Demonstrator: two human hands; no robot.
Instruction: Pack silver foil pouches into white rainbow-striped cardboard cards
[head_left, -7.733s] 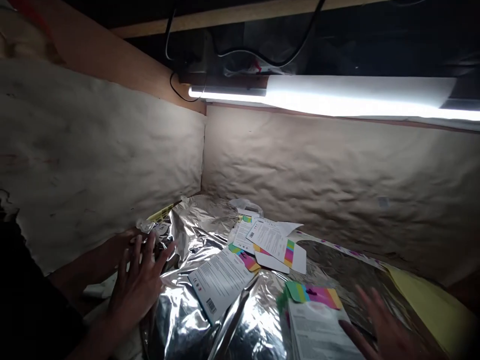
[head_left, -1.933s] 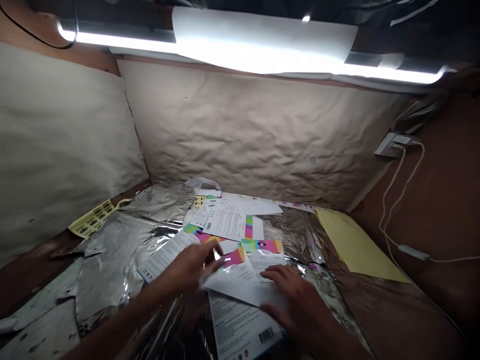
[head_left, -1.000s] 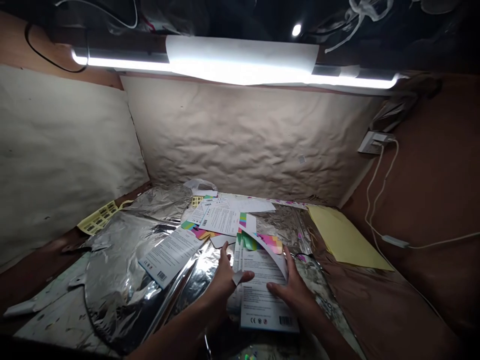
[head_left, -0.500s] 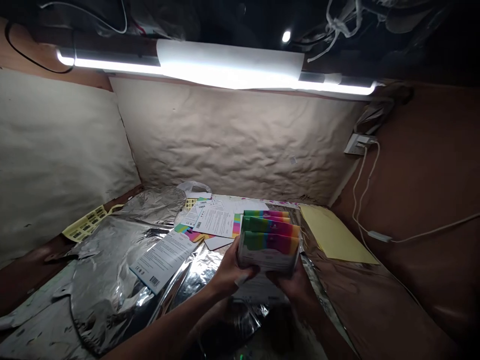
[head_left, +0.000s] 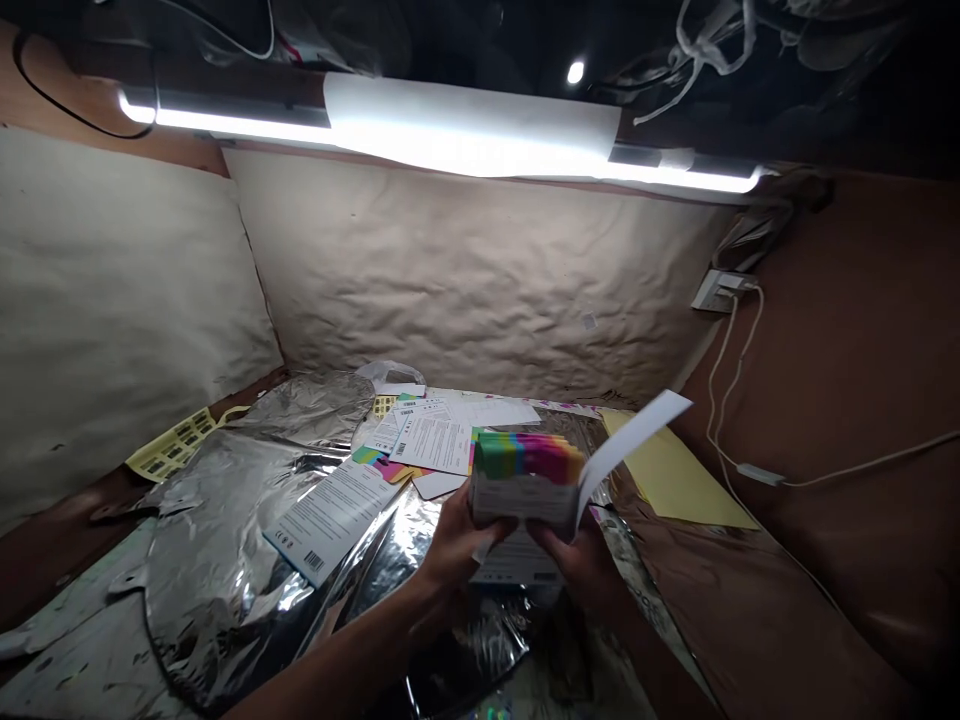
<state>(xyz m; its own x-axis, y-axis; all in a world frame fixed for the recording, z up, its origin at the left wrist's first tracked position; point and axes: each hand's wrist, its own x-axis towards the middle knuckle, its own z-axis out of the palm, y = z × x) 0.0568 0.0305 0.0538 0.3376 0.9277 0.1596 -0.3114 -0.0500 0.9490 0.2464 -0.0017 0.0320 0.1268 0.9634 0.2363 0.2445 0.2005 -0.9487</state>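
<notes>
A thick stack of printed cards [head_left: 525,490] is gripped between my two hands, its top edges banded in green, yellow, pink and orange. My left hand [head_left: 457,540] closes round its left side, with the thumb across the front. On the right side my right hand [head_left: 581,565] holds it, thumb also in front; most of its fingers are hidden behind. A white strip of card [head_left: 630,440] sticks up and bends outward from beside the right hand. Below the thumbs, another white printed card [head_left: 517,565] shows, partly covered by the hands.
Loose printed cards [head_left: 431,443] overlap on the foil-covered table [head_left: 217,530]. One printed card [head_left: 334,515] lies nearer on the left. Yellow paper [head_left: 679,470] rests at right. A white cable [head_left: 721,400] hangs from a wall socket [head_left: 724,290]. A tube light [head_left: 472,130] crosses above.
The stack's fanned layers have come together into one tighter block, slightly lower. A white strip of card now stands out at its right side. Both hands keep their hold.
</notes>
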